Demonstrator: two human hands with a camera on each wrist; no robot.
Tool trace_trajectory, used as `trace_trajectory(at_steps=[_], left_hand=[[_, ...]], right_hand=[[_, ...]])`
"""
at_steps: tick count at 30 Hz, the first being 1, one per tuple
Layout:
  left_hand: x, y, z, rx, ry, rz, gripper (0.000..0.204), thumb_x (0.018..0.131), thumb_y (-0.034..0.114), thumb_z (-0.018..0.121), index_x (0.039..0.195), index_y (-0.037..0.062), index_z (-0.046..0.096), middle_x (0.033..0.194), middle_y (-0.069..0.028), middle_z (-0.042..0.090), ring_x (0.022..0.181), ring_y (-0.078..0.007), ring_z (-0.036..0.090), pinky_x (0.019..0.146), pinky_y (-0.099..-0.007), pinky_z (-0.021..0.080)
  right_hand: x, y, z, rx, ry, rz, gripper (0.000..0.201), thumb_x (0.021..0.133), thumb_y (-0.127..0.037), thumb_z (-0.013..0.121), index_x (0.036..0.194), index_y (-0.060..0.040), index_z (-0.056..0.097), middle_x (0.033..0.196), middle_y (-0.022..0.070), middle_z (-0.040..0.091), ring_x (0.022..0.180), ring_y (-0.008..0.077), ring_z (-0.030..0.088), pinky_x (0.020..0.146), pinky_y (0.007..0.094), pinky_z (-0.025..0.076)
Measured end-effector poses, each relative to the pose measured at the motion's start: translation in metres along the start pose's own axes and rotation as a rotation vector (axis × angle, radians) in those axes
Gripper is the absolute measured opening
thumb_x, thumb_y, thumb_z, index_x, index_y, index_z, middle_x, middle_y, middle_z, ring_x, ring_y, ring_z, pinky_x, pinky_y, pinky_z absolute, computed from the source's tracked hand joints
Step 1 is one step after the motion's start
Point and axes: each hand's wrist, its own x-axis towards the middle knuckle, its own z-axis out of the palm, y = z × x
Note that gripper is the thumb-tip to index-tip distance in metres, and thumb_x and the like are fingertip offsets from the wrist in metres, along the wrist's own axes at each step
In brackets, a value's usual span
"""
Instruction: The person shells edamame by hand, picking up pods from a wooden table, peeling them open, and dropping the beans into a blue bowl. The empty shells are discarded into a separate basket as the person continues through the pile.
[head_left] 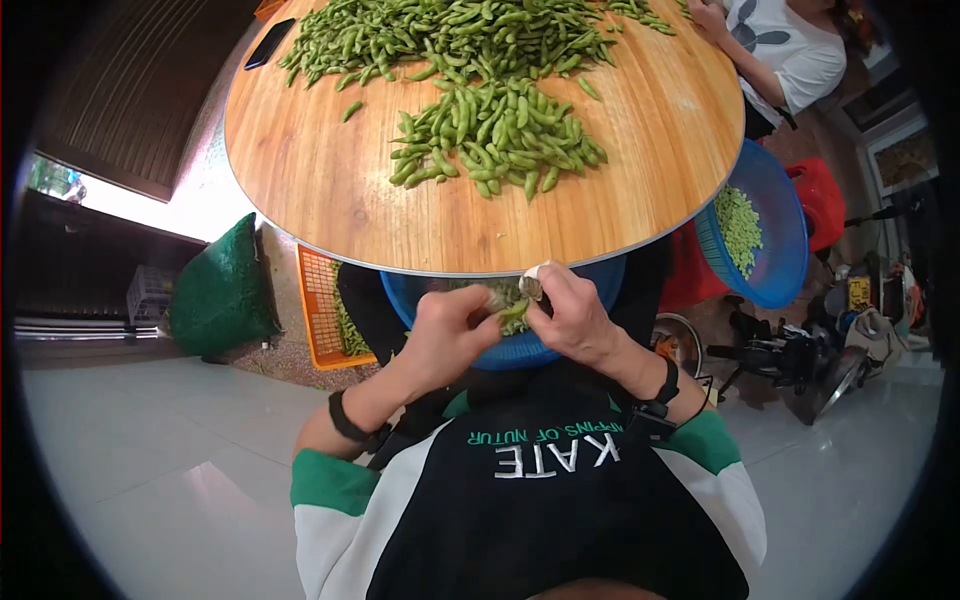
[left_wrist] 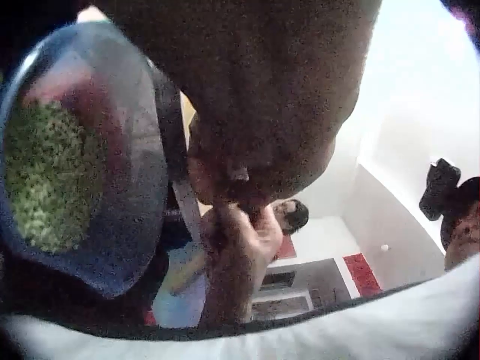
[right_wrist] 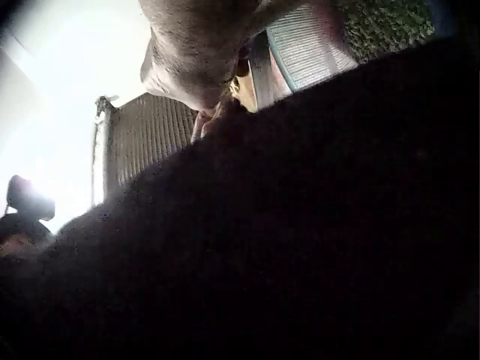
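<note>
Just past the table's near edge, my left hand (head_left: 452,338) and right hand (head_left: 572,318) meet in the head view. A green edamame pod (head_left: 513,311) is pinched between the fingertips of both. White wrapping (head_left: 538,269) covers a digit of the right hand. Beneath the hands is a blue basin (head_left: 402,297), partly hidden by them and by the tabletop. In the left wrist view the left hand (left_wrist: 262,112) is dark and blurred, its fingertips against those of the right. The right hand (right_wrist: 199,52) fills the top of the right wrist view.
A small pile of edamame pods (head_left: 490,140) lies on the round wooden table (head_left: 310,180), with a larger heap (head_left: 450,35) behind it. An orange crate (head_left: 310,320) of pods stands left. At right, a blue basket (head_left: 785,225) holds shelled beans (head_left: 738,230). Another person (head_left: 790,50) sits far right.
</note>
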Motion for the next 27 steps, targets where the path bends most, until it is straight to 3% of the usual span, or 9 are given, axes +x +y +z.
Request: trace_trajectory(at_steps=[4, 6, 7, 9, 14, 17, 19, 24, 27], left_hand=[[-0.035, -0.005, -0.057, 0.423, 0.169, 0.109, 0.014, 0.076, 0.002, 0.065, 0.089, -0.0024, 0.062, 0.075, -0.0124, 0.061, 0.065, -0.0204, 0.060, 0.056, -0.0312, 0.046], [-0.047, -0.014, -0.092, 0.883, 0.226, -0.014, 0.015, 0.074, 0.004, 0.066, 0.088, -0.0015, 0.062, 0.089, -0.0155, 0.062, 0.080, -0.0302, 0.061, 0.064, -0.0371, 0.047], [-0.047, -0.013, -0.100, 0.890, 0.231, -0.013, 0.015, 0.074, 0.004, 0.066, 0.088, -0.0015, 0.062, 0.089, -0.0155, 0.062, 0.080, -0.0302, 0.061, 0.064, -0.0371, 0.047], [-0.042, -0.004, -0.113, 1.275, 0.275, 0.120, 0.017, 0.075, 0.005, 0.066, 0.091, -0.0002, 0.062, 0.095, -0.0144, 0.061, 0.089, -0.0327, 0.059, 0.072, -0.0408, 0.047], [0.050, -0.010, -0.089, 0.693, 0.477, 0.375, 0.015, 0.075, 0.005, 0.066, 0.089, 0.0036, 0.061, 0.099, -0.0141, 0.056, 0.090, -0.0347, 0.056, 0.077, -0.0425, 0.046], [0.098, -0.036, -0.080, 0.718, 0.448, 0.366, 0.014, 0.075, 0.006, 0.066, 0.088, 0.0043, 0.061, 0.097, -0.0145, 0.055, 0.091, -0.0353, 0.054, 0.077, -0.0429, 0.045], [0.114, -0.042, -0.078, 0.954, 0.450, 0.357, 0.015, 0.076, 0.007, 0.065, 0.090, 0.0046, 0.060, 0.096, -0.0137, 0.053, 0.092, -0.0349, 0.052, 0.078, -0.0432, 0.045], [0.116, -0.049, -0.080, 1.070, 0.492, 0.532, 0.010, 0.075, 0.006, 0.058, 0.084, 0.0030, 0.057, 0.094, -0.0132, 0.052, 0.089, -0.0317, 0.051, 0.072, -0.0415, 0.043], [0.109, -0.045, -0.078, 1.170, 0.428, 0.525, 0.009, 0.074, 0.005, 0.058, 0.083, 0.0015, 0.056, 0.094, -0.0138, 0.052, 0.089, -0.0319, 0.050, 0.072, -0.0418, 0.042]], right_hand=[[-0.004, -0.004, -0.001, 0.095, -0.140, -0.062, 0.023, 0.071, 0.003, 0.065, 0.091, 0.0043, 0.053, 0.083, 0.0169, 0.055, 0.069, 0.0322, 0.058, 0.059, 0.0364, 0.048], [-0.004, -0.004, -0.002, 0.123, -0.105, -0.059, 0.023, 0.073, 0.002, 0.066, 0.092, 0.0044, 0.055, 0.088, 0.0171, 0.057, 0.071, 0.0275, 0.060, 0.060, 0.0340, 0.048], [-0.006, 0.000, -0.002, 0.159, -0.127, -0.036, 0.022, 0.074, 0.001, 0.066, 0.092, 0.0040, 0.055, 0.088, 0.0164, 0.059, 0.071, 0.0259, 0.061, 0.060, 0.0326, 0.048], [-0.009, 0.004, -0.003, 0.198, -0.150, -0.009, 0.020, 0.075, 0.000, 0.066, 0.092, 0.0036, 0.056, 0.088, 0.0157, 0.061, 0.070, 0.0243, 0.061, 0.060, 0.0311, 0.048], [-0.001, -0.005, -0.012, 0.363, -0.249, 0.303, 0.027, 0.081, -0.004, 0.064, 0.106, 0.0045, 0.058, 0.074, 0.0065, 0.061, 0.064, 0.0141, 0.058, 0.057, 0.0267, 0.046], [-0.006, 0.000, -0.011, 0.498, -0.182, 0.367, 0.037, 0.086, -0.010, 0.061, 0.119, 0.0042, 0.052, 0.081, 0.0066, 0.061, 0.064, 0.0099, 0.054, 0.057, 0.0259, 0.045], [-0.005, -0.002, -0.018, 0.597, -0.188, 0.470, 0.040, 0.089, -0.011, 0.058, 0.125, 0.0040, 0.048, 0.078, 0.0044, 0.059, 0.061, 0.0084, 0.052, 0.054, 0.0246, 0.044], [-0.002, 0.000, -0.019, 0.853, -0.192, 0.624, 0.044, 0.094, -0.011, 0.049, 0.134, 0.0031, 0.037, 0.072, 0.0010, 0.054, 0.055, 0.0048, 0.046, 0.048, 0.0193, 0.038], [0.001, 0.004, -0.016, 0.895, -0.184, 0.602, 0.047, 0.095, -0.008, 0.045, 0.139, 0.0023, 0.031, 0.085, 0.0075, 0.057, 0.058, 0.0049, 0.045, 0.046, 0.0179, 0.037]])
